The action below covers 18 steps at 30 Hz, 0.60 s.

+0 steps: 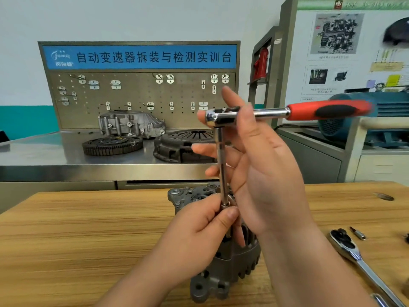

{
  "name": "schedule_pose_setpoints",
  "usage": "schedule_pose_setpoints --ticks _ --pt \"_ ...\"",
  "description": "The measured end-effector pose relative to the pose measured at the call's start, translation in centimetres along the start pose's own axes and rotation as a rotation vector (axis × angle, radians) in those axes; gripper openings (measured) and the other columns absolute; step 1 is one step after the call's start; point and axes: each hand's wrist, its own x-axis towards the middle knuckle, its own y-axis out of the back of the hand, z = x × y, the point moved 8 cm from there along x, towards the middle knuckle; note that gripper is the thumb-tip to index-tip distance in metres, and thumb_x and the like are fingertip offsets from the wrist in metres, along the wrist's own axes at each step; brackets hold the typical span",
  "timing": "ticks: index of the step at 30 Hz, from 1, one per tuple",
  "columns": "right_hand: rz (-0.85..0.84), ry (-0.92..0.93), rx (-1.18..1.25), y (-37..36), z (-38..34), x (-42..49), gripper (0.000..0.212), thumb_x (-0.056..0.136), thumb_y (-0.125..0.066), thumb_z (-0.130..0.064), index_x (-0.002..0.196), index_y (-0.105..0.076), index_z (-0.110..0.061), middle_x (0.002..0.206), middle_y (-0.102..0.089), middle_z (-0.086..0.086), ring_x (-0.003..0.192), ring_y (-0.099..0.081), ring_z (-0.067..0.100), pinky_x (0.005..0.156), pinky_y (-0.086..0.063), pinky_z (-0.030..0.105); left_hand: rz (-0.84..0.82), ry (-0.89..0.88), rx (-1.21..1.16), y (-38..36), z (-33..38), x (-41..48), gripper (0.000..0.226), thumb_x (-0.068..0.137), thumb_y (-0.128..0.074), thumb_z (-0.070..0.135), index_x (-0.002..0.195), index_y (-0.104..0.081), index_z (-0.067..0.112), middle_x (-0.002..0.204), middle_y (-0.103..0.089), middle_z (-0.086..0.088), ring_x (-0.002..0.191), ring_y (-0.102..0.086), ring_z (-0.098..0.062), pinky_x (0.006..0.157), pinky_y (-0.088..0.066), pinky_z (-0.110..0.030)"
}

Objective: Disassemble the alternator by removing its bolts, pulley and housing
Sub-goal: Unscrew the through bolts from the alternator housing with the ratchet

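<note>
Alternator point(223, 271) below fingers point(230, 214), ratchet point(267, 113) and extension point(221, 165) gripped

Foreground: wooden table point(88, 229), light grain, horizontal streaks.
Behind it: steel table point(55, 151), brushed top, drawer fronts point(166, 185) below.
Rear of steel table: perforated pegboard point(137, 94) with metal hooks; blue banner point(139, 56), white Chinese characters, across top.
On steel top: grey cast housing point(130, 125); toothed flywheel point(112, 145) in front; clutch cover point(183, 145) just beside, to right.
Wall point(132, 16): pale upper zone, teal band point(24, 118) below.
Right side: grey training stand, diagram panel point(338, 34); teal electric motor point(387, 120).
Red cylinder point(261, 63) in frame between pegboard and stand.
Lighting: even, diffuse.
</note>
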Motion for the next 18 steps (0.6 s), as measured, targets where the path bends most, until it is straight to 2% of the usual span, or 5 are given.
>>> schedule_pose_setpoints --ticks 3,5,11,14,18 --pt "0.026 0.124 -0.066 0.4 -1.2 -0.1 0.029 0.085 -0.059 -0.029 0.112 -0.068 -0.034 0.117 -0.069 -0.004 0.085 -0.068 0.013 0.059 -0.050 0.021 0.023 0.007 0.042 0.0 0.1 0.1 0.029 0.085 -0.047 0.048 0.080 -0.062 0.024 0.071 -0.071 0.005 0.074 -0.064 -0.027 0.075 -0.050 -0.053" --pt "0.022 0.156 -0.084 0.4 -1.6 0.0 0.028 0.084 -0.060 -0.027 0.110 -0.068 -0.035 0.124 -0.065 -0.007 0.085 -0.068 0.010 0.060 -0.051 0.020 0.023 0.014 0.069 -0.1 0.1 0.2 0.028 0.085 -0.047 0.048 0.079 -0.062 0.026 0.070 -0.071 0.006 0.072 -0.064 -0.026 0.075 -0.051 -0.052" --pt "-0.047 -0.017 0.093 0.1 -0.4 0.3 0.039 0.088 -0.043 -0.049 0.119 -0.058 -0.029 0.111 -0.073 -0.002 0.068 -0.071 0.017 0.056 -0.054 0.023 0.018 0.001 0.020 0.0 -0.1 0.1 0.041 0.079 -0.047 0.060 0.075 -0.066 0.024 0.071 -0.067 -0.012 0.073 -0.063 -0.032 0.076 -0.050 -0.054" --pt "-0.060 -0.105 0.125 0.1 0.3 0.3 0.054 0.082 -0.040 -0.052 0.121 -0.057 -0.019 0.098 -0.075 0.003 0.064 -0.070 0.018 0.052 -0.053 0.022 -0.033 -0.018 0.025 -0.1 0.1 0.0 0.037 0.084 -0.044 0.054 0.078 -0.064 0.023 0.072 -0.068 0.002 0.074 -0.062 -0.023 0.076 -0.050 -0.048" --pt "-0.007 0.004 0.042 0.2 -0.3 0.1 0.038 0.081 -0.054 -0.050 0.112 -0.068 -0.033 0.106 -0.073 0.005 0.074 -0.071 0.017 0.053 -0.052 0.021 -0.022 -0.023 0.052 -0.1 0.1 0.0 0.036 0.085 -0.044 0.052 0.078 -0.062 0.021 0.070 -0.068 0.008 0.072 -0.062 -0.020 0.074 -0.051 -0.046"
